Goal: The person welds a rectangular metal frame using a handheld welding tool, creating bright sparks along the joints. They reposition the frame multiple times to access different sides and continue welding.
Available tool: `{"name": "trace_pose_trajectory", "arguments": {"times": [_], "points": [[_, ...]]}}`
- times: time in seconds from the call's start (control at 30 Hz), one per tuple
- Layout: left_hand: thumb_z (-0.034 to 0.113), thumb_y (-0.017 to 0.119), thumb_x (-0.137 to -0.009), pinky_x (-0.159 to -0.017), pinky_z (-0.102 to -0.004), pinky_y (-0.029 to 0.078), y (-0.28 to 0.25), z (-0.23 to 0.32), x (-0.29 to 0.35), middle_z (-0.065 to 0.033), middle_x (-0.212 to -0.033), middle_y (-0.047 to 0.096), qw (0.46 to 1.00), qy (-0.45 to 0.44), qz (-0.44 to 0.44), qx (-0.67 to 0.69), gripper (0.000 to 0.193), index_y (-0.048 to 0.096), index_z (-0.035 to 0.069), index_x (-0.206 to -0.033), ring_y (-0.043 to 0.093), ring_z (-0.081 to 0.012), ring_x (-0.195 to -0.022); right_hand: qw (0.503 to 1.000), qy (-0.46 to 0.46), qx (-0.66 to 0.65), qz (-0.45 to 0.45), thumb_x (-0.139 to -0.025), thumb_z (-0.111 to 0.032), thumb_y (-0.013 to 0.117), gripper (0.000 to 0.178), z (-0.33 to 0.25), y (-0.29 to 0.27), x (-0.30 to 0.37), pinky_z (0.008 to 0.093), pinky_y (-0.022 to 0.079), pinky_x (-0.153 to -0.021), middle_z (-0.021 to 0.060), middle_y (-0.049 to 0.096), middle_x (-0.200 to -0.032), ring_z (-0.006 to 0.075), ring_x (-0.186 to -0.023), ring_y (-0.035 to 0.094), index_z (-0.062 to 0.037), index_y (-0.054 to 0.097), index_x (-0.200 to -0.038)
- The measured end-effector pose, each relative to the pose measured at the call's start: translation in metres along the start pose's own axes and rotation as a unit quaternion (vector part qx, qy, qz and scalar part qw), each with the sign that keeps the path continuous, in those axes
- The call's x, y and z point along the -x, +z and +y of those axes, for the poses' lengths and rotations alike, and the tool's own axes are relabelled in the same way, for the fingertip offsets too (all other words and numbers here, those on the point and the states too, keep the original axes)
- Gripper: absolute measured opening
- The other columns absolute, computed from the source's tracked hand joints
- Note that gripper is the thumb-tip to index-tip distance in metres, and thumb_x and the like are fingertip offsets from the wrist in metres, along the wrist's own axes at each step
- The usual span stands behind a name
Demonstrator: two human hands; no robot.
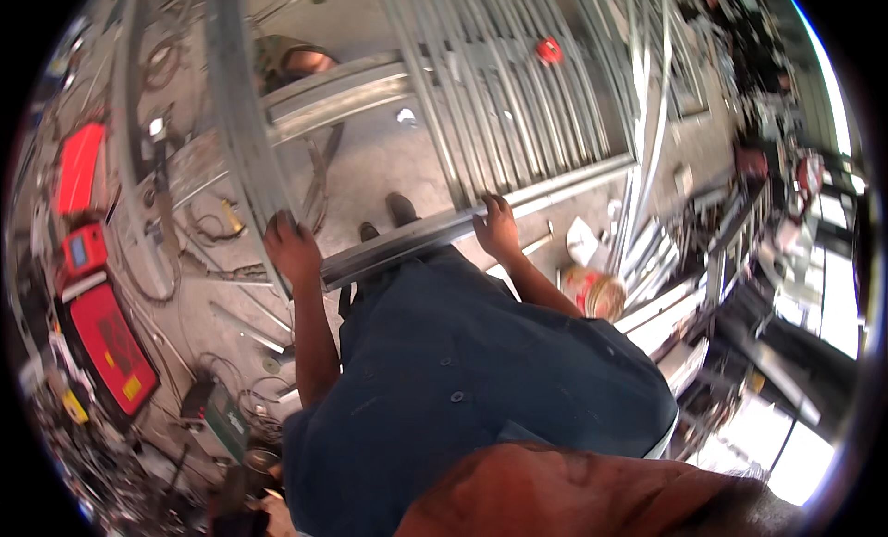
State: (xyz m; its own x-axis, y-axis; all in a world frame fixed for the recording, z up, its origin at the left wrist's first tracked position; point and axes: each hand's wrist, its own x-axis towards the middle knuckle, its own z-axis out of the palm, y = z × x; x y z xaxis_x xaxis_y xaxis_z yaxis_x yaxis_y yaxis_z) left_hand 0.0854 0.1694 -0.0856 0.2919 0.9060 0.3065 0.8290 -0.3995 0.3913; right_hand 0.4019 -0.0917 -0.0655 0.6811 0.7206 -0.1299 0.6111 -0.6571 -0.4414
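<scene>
A large welded-looking metal frame lies in front of me, with several parallel metal tubes running away from its near rail on the right. My left hand is closed over the frame's near left corner, where a long side beam meets the rail. Further right, my right hand curls its fingers over the same near rail, close to the first tubes. The undersides of both grips are hidden. A small red round object rests on the tubes.
Part of another person shows beyond a crossbar. At left are a red case, a red machine, a green box and loose cables. On the right, a round tub stands near stacked metal bars.
</scene>
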Motion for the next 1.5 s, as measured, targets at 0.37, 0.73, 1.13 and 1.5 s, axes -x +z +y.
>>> {"name": "trace_pose_trajectory", "arguments": {"times": [0.37, 0.73, 1.13, 1.5], "points": [[0.012, 0.065, -0.088, -0.101, -0.0503, 0.045, -0.017, 0.074, 0.089, -0.0227, -0.125, 0.06, 0.947, 0.097, -0.263, 0.159, 0.047, 0.055, 0.001, -0.132, 0.055, -0.0412, -0.117, 0.957, 0.261, -0.105, 0.073, -0.085, -0.026, 0.065, 0.048, 0.064, 0.011, 0.039, 0.0457, 0.051, -0.094, 0.0229, 0.065, -0.117, 0.04, -0.106, 0.064, -0.0004, 0.061, -0.125], [0.011, 0.064, -0.087, -0.101, -0.0491, 0.045, 0.006, 0.154, 0.113, -0.0222, -0.125, 0.062, 0.941, 0.012, -0.316, 0.117, 0.046, 0.057, 0.002, -0.132, 0.057, -0.0409, -0.118, 0.85, 0.388, -0.345, 0.087, -0.091, -0.035, 0.062, 0.064, 0.221, 0.018, 0.021, 0.036, 0.054, -0.074, 0.0171, 0.066, -0.11, 0.0247, -0.097, 0.067, 0.0063, 0.051, -0.138], [0.014, 0.065, -0.088, -0.08, -0.0428, 0.053, 0.046, 0.282, 0.144, -0.0177, -0.105, 0.069, 0.929, 0.035, -0.345, 0.133, 0.038, 0.062, 0.0, -0.124, 0.068, -0.0314, -0.091, 0.777, 0.379, -0.488, 0.12, -0.097, -0.043, 0.057, 0.055, 0.308, -0.051, -0.066, 0.0345, 0.053, -0.072, 0.0105, 0.063, -0.104, 0.0212, -0.089, 0.063, 0.0038, 0.058, -0.126], [0.016, 0.061, -0.092, -0.079, -0.0384, 0.058, 0.051, 0.306, 0.146, -0.0195, -0.116, 0.068, 0.917, 0.001, -0.386, 0.097, 0.04, 0.061, -0.002, -0.127, 0.069, -0.0297, -0.1, 0.732, 0.452, -0.456, 0.229, -0.099, -0.066, 0.037, 0.086, 0.339, -0.061, -0.109, 0.0411, 0.038, -0.111, 0.0325, 0.054, -0.137, 0.0427, -0.134, 0.048, 0.0059, 0.042, -0.146]]}}
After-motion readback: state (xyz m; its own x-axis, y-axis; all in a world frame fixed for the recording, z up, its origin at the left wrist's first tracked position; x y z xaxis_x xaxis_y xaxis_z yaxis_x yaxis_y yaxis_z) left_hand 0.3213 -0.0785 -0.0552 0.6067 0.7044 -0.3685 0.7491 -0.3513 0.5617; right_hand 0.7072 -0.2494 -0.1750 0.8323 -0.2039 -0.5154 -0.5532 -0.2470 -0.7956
